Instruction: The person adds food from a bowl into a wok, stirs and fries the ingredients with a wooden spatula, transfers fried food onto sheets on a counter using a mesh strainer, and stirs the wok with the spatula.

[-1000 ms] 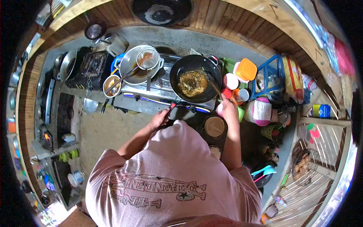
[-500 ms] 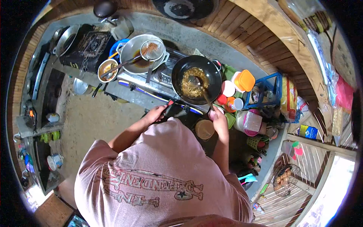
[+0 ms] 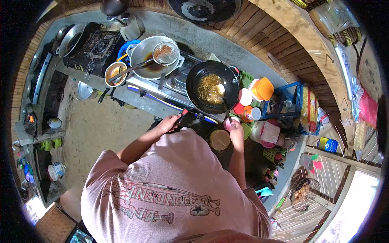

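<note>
A black wok (image 3: 195,77) sits on the gas stove (image 3: 177,83), with thin golden-brown strips of food (image 3: 209,90) frying in it. My left hand (image 3: 170,122) is closed round the wok's handle (image 3: 184,111), which has a red part near the pan. In my right hand (image 3: 236,133) is the long handle of a cooking spatula (image 3: 221,89). Its shiny head rests inside the wok at the right side of the food.
Left of the wok, a large metal pan (image 3: 139,50) holds brown liquid, with a strainer (image 3: 165,52) of fried bits across it. A small pot (image 3: 115,74) stands beside it. Lidded tubs, including an orange one (image 3: 264,88), and a blue basket (image 3: 299,103) crowd the right.
The spatula's head has shifted right within the wok and turned so it shines bright. The strips of food lie gathered more to its left. My left hand keeps its grip.
</note>
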The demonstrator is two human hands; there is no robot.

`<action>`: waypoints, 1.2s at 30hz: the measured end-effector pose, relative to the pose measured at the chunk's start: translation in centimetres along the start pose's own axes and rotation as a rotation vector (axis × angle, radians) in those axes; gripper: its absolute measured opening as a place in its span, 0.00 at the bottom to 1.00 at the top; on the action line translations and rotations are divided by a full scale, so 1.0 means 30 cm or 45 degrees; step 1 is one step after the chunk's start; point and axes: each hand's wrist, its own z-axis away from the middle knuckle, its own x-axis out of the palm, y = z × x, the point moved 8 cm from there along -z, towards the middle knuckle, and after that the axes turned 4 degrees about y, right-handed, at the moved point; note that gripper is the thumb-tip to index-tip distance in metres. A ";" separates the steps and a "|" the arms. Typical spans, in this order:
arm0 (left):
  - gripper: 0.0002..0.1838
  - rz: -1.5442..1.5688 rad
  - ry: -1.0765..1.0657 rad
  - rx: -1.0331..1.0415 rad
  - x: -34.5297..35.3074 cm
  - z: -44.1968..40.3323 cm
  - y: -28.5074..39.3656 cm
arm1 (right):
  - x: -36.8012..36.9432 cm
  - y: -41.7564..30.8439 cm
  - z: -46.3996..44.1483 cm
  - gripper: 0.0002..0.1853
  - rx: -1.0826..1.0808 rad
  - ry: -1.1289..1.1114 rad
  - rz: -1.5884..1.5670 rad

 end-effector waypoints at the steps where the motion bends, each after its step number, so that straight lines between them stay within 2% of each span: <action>1: 0.23 0.014 -0.008 -0.007 0.002 -0.001 0.002 | 0.034 0.021 0.001 0.19 0.025 -0.085 -0.173; 3: 0.23 0.027 -0.014 -0.018 0.006 0.000 0.009 | 0.078 0.040 0.019 0.20 0.121 -0.150 -0.277; 5: 0.23 0.006 0.006 -0.009 0.006 0.009 0.014 | 0.009 -0.105 0.052 0.19 -0.240 -0.014 -0.168; 6: 0.23 0.009 0.008 -0.014 0.006 0.008 0.007 | -0.019 -0.147 0.060 0.20 -0.168 -0.080 -0.168; 7: 0.23 -0.009 0.007 -0.012 0.003 0.001 0.003 | -0.073 -0.219 0.071 0.19 -0.222 -0.013 -0.135; 11: 0.23 -0.034 0.003 0.018 0.000 -0.007 -0.001 | -0.114 -0.187 -0.019 0.24 -0.182 0.127 0.101; 13: 0.24 -0.069 0.045 0.020 -0.004 -0.012 -0.011 | -0.147 -0.239 -0.050 0.23 -0.219 0.204 0.385; 14: 0.24 -0.092 0.088 0.021 -0.012 -0.015 -0.014 | -0.153 -0.250 -0.052 0.21 -0.080 0.186 0.424; 19: 0.24 -0.091 0.082 0.020 -0.016 -0.019 -0.007 | -0.011 -0.135 -0.137 0.19 -0.002 0.144 0.297; 21: 0.24 -0.072 0.066 -0.008 -0.012 -0.011 -0.002 | 0.133 0.011 -0.178 0.18 0.149 -0.118 -0.337; 22: 0.24 -0.074 0.085 -0.009 -0.013 0.000 0.009 | 0.108 -0.040 -0.140 0.18 0.217 -0.207 -0.409; 23: 0.24 -0.077 0.105 -0.009 -0.015 0.006 0.017 | 0.080 -0.059 -0.119 0.18 0.222 -0.207 -0.414; 25: 0.24 -0.077 0.119 -0.007 -0.023 0.003 0.017 | 0.031 -0.110 -0.087 0.18 0.035 -0.219 -0.303; 27: 0.24 -0.075 0.132 -0.007 -0.028 0.010 0.019 | -0.068 -0.175 -0.058 0.20 -0.311 -0.116 -0.239; 30: 0.23 -0.094 0.137 -0.016 -0.027 0.021 0.036 | -0.194 -0.224 -0.016 0.20 -0.247 -0.033 -0.034; 33: 0.23 -0.125 0.127 0.033 -0.022 0.027 0.053 | -0.209 -0.147 -0.027 0.20 -0.207 0.133 0.137; 34: 0.23 -0.132 0.135 0.037 -0.018 0.035 0.061 | -0.188 -0.126 -0.031 0.20 -0.208 0.134 0.137; 36: 0.23 -0.142 0.141 0.038 -0.013 0.039 0.061 | -0.117 -0.036 -0.038 0.20 -0.016 0.133 0.048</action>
